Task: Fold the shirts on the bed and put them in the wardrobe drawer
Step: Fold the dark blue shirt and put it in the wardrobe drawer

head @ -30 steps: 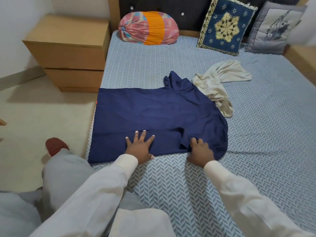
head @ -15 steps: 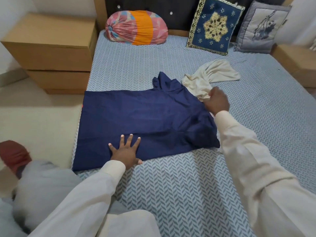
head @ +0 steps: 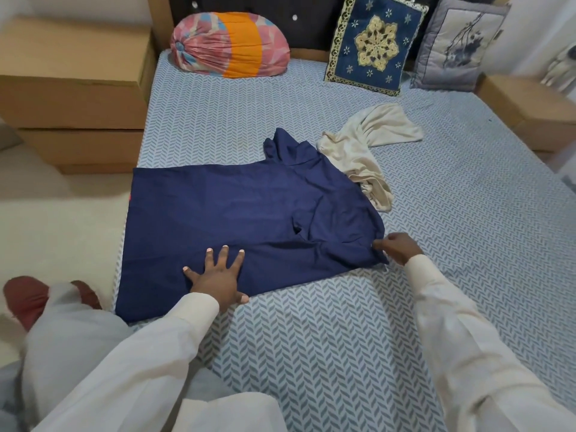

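**A:** Where is the blue shirt (head: pixel 249 213)?

**B:** In the middle of the frame, spread on the bed (head: pixel 343 338); the left hand (head: pixel 218 275) presses flat on its near edge, fingers spread; the right hand (head: pixel 399 247) pinches its right corner.

**A:** How will it feel?

**B:** Soft, light and floppy, I think; hold it by the corners so it does not sag.

**A:** What is hidden?

**B:** No wardrobe drawer shows; the cream shirt (head: pixel 367 151) is bunched up, so its shape is hard to tell.
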Motion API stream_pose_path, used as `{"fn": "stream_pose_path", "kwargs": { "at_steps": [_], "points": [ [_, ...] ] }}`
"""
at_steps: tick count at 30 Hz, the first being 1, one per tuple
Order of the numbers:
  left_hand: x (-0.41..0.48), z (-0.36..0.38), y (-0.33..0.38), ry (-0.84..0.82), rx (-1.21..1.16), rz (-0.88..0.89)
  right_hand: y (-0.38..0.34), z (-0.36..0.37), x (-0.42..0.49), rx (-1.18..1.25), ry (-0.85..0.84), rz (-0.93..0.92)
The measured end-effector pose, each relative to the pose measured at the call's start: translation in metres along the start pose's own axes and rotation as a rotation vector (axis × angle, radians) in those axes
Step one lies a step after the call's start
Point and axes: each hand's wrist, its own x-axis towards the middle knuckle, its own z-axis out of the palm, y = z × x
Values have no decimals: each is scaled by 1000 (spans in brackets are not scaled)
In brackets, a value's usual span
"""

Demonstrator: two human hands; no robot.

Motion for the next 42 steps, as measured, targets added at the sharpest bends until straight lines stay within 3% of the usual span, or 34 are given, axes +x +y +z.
{"fn": "stream_pose_path", "kwargs": {
  "at_steps": [4, 9, 11, 16, 23, 27, 30, 36, 42],
  "points": [
    [-1, 1, 0, -4, -3, 1, -18, 6, 6, 90, 69, -77],
    [0, 0, 0, -6, -8, 5, -57, 8, 9, -121, -172, -124],
    [0, 0, 0, -10, -10, 4, -70, 6, 12, -53, -191, -129],
    [0, 1, -1, -14, -9, 3, -75, 12, 20, 333, -138, -80],
    [-1, 0, 0, -11, 4, 5, -46, 26, 16, 363, 82, -138],
    [-2, 0, 0, -22, -1, 2, -57, 32, 14, 480, -106, -68],
    [-3, 1, -1, -15, -5, 5, -68, 38, 19, 406, -202, -4],
    [-4, 1, -1, -6, -5, 7, -63, 50, 39, 418, -46, 80],
    [-1, 2, -2, -3, 3, 7, -56, 44, -7, 53, 229, 29]
  ]
}}
